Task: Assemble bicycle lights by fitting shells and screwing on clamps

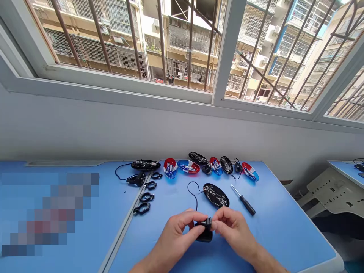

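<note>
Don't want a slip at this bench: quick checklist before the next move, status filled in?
1. Left hand has the black part gripped: ok, pinched between thumb and fingers.
2. Right hand pinching that part too: cannot tell; its fingertips are right beside it.
3. A hand free: not ok, both are at the black part.
4. Oval unit board side up: ok, lying just beyond the hands.
5. Cable joined to the black part: cannot tell, its near end is hidden at the left hand.
6. Screwdriver clear of the hands: ok, lying beyond the right hand.
</note>
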Tool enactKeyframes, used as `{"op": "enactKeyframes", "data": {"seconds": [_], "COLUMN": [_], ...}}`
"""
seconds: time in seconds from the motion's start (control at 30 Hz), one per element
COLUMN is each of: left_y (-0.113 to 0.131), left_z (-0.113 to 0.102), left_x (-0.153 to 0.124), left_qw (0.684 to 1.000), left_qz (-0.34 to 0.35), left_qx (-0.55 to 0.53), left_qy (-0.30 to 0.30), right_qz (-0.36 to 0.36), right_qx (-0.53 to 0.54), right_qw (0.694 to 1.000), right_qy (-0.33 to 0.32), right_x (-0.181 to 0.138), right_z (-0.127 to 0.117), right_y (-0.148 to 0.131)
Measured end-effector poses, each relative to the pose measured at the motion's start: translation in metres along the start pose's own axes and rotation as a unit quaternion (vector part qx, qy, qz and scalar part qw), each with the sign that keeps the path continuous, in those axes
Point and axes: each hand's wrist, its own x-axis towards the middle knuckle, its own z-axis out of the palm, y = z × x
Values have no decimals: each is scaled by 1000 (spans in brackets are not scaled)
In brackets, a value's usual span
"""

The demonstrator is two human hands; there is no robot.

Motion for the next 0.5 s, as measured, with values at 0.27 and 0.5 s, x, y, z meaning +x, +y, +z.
{"op": "enactKeyframes", "data": {"seconds": [0.27,0.5], "left_y": [6,2], "left_z": [4,5], "left_x": [1,1], "left_qw": [1000,1000], "left_qz": [3,-13], "left_qx": [11,3], "left_qy": [10,19], "right_qz": [112,40], "right_qx": [99,4], "right_qw": [987,999], "right_qy": [-55,-31], "right_x": [5,0], "right_z": [0,4], "right_y": [-5,-3]}}
